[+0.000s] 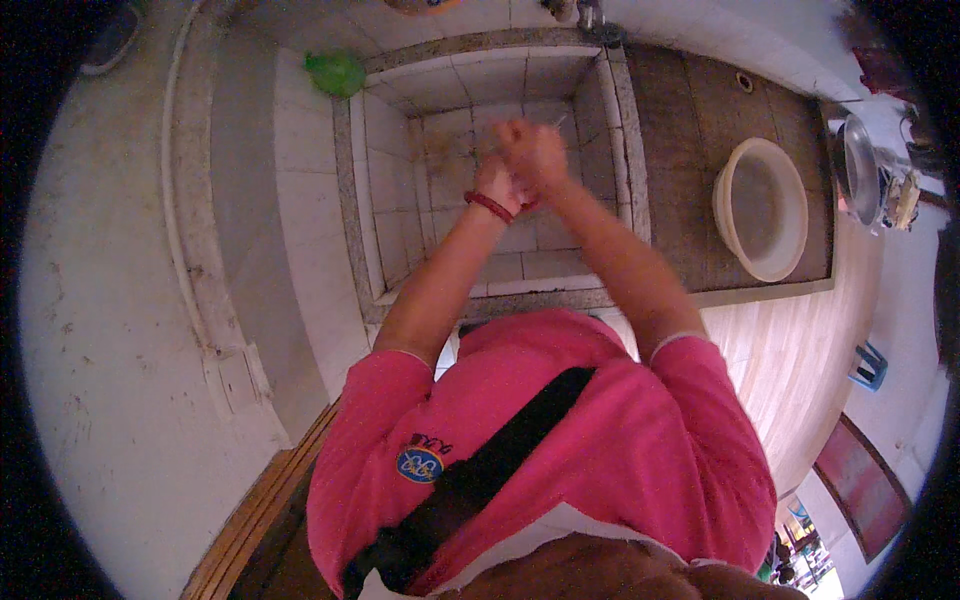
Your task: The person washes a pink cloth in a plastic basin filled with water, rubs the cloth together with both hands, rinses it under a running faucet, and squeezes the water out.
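Observation:
Over a white-tiled sink basin (367,180), my two hands meet. My left hand (499,180), with a red bracelet (489,206) at its wrist, lies partly under the other one. Curled across it is my right hand (534,154), its fingers bent and blurred by motion. The blur and the overlap hide whether anything small is between the palms. A metal tap (591,16) stands at the far rim of the basin, beyond my hands.
A cream plastic basin (761,210) sits on the brown-tiled counter (682,150) to the right. Bright green plastic (335,73) lies on the sink's far left corner. Metal pans (861,172) stand past the counter, and a blue stool (868,367) is farther right.

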`<action>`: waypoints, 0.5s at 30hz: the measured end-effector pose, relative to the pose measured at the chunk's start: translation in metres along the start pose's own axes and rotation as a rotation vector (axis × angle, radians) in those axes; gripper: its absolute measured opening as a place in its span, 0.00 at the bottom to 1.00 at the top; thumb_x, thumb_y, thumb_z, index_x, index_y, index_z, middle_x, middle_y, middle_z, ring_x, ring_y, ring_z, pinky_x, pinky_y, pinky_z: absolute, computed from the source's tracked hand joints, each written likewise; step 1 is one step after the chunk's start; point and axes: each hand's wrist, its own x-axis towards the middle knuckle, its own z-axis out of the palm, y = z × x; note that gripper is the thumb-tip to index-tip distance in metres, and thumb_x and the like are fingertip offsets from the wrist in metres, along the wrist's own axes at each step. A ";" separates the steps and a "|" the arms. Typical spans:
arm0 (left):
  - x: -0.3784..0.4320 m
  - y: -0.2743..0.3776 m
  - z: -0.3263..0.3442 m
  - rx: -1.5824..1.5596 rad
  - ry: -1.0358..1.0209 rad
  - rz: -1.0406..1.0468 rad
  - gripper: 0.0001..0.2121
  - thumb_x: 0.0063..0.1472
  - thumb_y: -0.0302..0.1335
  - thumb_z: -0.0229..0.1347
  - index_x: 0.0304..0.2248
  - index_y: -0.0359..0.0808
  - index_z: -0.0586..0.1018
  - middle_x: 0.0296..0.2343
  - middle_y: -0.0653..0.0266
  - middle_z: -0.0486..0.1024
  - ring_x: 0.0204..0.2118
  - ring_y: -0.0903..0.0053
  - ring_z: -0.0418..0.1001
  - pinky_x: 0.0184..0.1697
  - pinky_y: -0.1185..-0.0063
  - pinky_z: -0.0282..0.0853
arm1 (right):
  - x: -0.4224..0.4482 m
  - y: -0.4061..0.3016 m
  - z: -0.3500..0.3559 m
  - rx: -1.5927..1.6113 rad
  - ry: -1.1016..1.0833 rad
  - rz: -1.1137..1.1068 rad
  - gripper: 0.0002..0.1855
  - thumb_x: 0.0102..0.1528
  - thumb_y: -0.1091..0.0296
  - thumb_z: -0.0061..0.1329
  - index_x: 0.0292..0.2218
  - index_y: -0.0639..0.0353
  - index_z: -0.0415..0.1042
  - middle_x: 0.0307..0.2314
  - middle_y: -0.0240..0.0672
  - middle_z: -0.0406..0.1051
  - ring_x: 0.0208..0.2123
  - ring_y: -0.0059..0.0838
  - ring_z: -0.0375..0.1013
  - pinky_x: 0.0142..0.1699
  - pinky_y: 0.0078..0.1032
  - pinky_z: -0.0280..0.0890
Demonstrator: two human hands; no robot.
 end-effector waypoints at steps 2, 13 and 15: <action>-0.008 0.003 0.006 0.111 0.396 -0.170 0.08 0.56 0.35 0.42 0.27 0.42 0.68 0.23 0.71 0.67 0.25 0.78 0.65 0.27 0.78 0.63 | -0.004 -0.003 -0.009 0.070 0.008 -0.034 0.17 0.50 0.52 0.36 0.27 0.54 0.70 0.25 0.46 0.68 0.26 0.48 0.67 0.33 0.38 0.64; -0.007 0.024 -0.007 0.003 0.229 -0.050 0.12 0.53 0.38 0.45 0.33 0.40 0.70 0.31 0.66 0.70 0.32 0.74 0.69 0.30 0.75 0.66 | -0.014 -0.032 -0.003 0.258 0.083 -0.260 0.18 0.52 0.54 0.34 0.27 0.60 0.67 0.26 0.48 0.68 0.26 0.52 0.67 0.32 0.41 0.63; -0.004 0.031 -0.011 0.007 0.229 -0.064 0.12 0.54 0.37 0.45 0.32 0.39 0.70 0.31 0.65 0.71 0.32 0.74 0.69 0.31 0.75 0.66 | -0.004 -0.029 -0.002 0.324 0.034 -0.171 0.18 0.50 0.53 0.37 0.28 0.60 0.67 0.27 0.47 0.69 0.26 0.50 0.68 0.32 0.39 0.63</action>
